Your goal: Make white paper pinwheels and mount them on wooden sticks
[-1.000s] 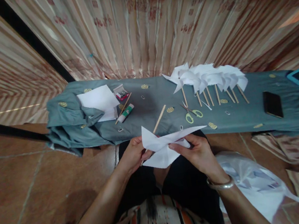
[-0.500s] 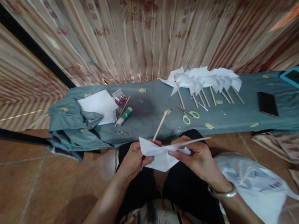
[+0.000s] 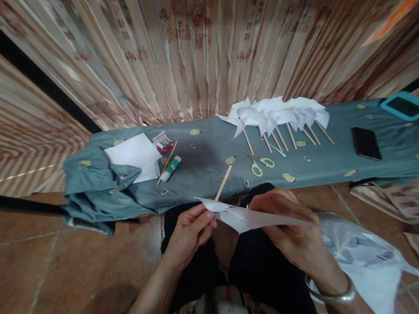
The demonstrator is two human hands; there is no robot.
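A white paper pinwheel (image 3: 242,217) is held over my lap, seen nearly edge-on. Its wooden stick (image 3: 223,183) points up and away toward the bench. My left hand (image 3: 193,228) pinches the pinwheel's left edge between thumb and fingers. On the other side, my right hand (image 3: 292,223) has its fingers around the right part of the paper, the thumb below it. How the stick joins the paper is hidden. Ahead of my hands lie scissors (image 3: 260,163) with green handles.
Finished-looking paper pinwheels (image 3: 277,114) lie in an overlapping row on the cloth-covered bench (image 3: 209,152). To the left are white paper sheets (image 3: 134,155), a small red box (image 3: 164,144) and a glue stick (image 3: 171,168). A phone (image 3: 366,143) and a blue-framed tablet (image 3: 406,105) lie right. A plastic bag (image 3: 366,254) sits on the floor.
My right hand has shifted right and turned over the paper's right part. The pinwheel has tilted, its right side lower. My left hand remains at the left edge. The view has shifted slightly.
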